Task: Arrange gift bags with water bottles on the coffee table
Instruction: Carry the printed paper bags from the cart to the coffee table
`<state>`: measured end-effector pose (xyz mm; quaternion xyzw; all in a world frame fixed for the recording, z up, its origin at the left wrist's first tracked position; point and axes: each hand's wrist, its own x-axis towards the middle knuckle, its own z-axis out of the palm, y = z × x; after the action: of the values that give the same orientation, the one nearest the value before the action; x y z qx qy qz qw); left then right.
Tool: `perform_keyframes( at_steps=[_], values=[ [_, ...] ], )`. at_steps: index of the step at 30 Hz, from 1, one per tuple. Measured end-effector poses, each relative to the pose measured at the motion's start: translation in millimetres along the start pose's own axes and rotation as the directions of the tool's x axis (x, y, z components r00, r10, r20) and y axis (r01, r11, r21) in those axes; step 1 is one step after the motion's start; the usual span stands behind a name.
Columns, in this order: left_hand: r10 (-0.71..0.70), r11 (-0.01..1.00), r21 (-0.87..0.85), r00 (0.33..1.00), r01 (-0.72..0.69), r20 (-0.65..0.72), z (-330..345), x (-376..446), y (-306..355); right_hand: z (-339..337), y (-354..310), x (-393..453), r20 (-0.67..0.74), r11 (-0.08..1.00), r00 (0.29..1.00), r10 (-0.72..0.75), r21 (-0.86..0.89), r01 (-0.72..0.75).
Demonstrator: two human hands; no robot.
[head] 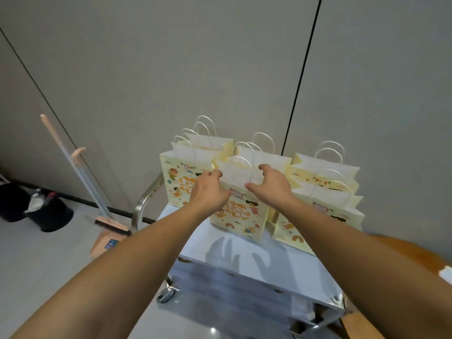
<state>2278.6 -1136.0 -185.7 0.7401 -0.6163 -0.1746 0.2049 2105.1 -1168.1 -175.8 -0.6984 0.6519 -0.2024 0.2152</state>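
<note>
Now both hands, left [210, 189] and right [270, 185], grip the front gift bag [238, 216] by its rim; thin paper crumples, so lift by the handles

Upright yellow gift bags [244, 216], clustered

Beyond my grip rises a grey panelled wall [220, 69], split by thin dark seams. Off to its left a pink broom [80, 172] leans on the wall with its dustpan [107, 241] on the pale glossy floor [36, 265], and farther left sit two black bins [49, 214]. Below my grip a shiny white tabletop [244, 260] catches soft reflections, with a metal rail [144, 201] curving at its left edge.
</note>
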Motion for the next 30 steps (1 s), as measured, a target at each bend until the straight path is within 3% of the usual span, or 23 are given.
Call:
perform_keyframes(
  at_steps=[6,15,24,30],
  values=[
    [-0.137,0.990,0.014,0.990,0.137,0.012,13,37,-8,18,-9,62,0.026,0.996,0.999,-0.038,0.079,0.035],
    [-0.166,0.981,0.114,0.985,0.159,0.054,26,73,-13,30,-16,99,-0.039,0.956,0.999,-0.032,0.290,0.043],
    [0.029,0.995,0.090,0.974,-0.050,0.225,14,100,-29,27,-41,93,-0.005,0.949,1.000,0.026,0.314,-0.023],
    [0.213,0.961,0.075,0.887,-0.266,0.409,4,114,-49,29,-68,58,-0.139,0.972,0.978,0.155,0.197,-0.126]
  ],
)
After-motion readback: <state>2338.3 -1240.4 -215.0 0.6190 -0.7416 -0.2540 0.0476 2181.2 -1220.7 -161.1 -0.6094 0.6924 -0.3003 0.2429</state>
